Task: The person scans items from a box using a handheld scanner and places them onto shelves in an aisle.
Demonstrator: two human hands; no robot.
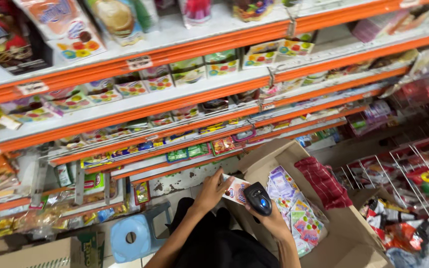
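Your left hand (212, 191) holds a small flat packet (235, 190), its fingers (224, 177) clamped on the packet's left edge. The packet is pale with red and blue print and sits just above the open cardboard box (346, 233), touching the nose of the scanner. Your right hand (270, 217) grips a black handheld scanner (258, 197); its fingers are wrapped around the handle, and a blue light glows on the scanner's top. The scanner's head points at the packet.

The box lies open below your hands, with a stack of colourful flat packets (296, 213) in purple, green and pink standing on edge inside. A red checked cloth (323, 181) rests against the box's far flap.

In front of you run white shelves with orange edges (184, 49), packed with small boxes and packets. A light-blue plastic stool (135, 238) stands on the floor to your left. To your right, a wire rack (413, 171) carries red snack bags.
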